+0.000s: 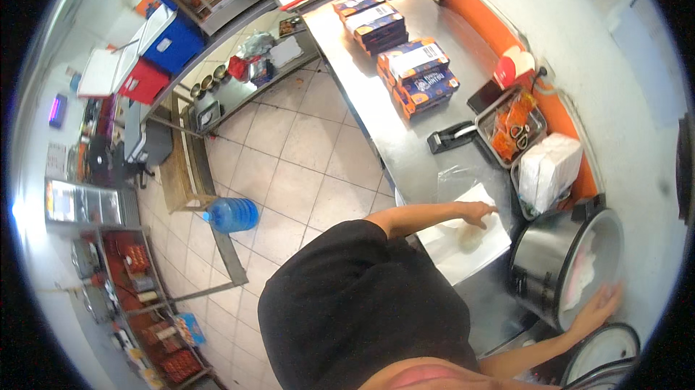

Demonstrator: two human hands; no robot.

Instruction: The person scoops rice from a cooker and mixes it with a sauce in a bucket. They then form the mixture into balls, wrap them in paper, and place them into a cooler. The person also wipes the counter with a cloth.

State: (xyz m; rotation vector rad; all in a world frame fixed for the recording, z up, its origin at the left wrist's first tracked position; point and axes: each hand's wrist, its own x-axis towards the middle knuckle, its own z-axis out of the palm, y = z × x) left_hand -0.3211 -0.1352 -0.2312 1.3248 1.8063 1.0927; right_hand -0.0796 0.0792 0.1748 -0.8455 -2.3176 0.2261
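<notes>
My left hand (478,213) is over sheets of white paper (472,260) on the steel counter, its index finger stretched out. A small pale lump (470,239), perhaps rice, lies on the paper just below that hand. My right hand (604,302) is blurred at the near rim of a large steel rice cooker (543,265); whether it holds anything is unclear. Inside the open cooker is a white and pinkish mass (582,276), too blurred to name. The cooker's round lid (605,354) stands up beside it, close to my right forearm.
Along the counter (374,118) are stacked printed boxes (418,75), a black tape dispenser (450,136), a metal tray of orange packets with scissors (510,127) and white wrapped packs (549,170). A blue water bottle (233,214) lies on the tiled floor behind me.
</notes>
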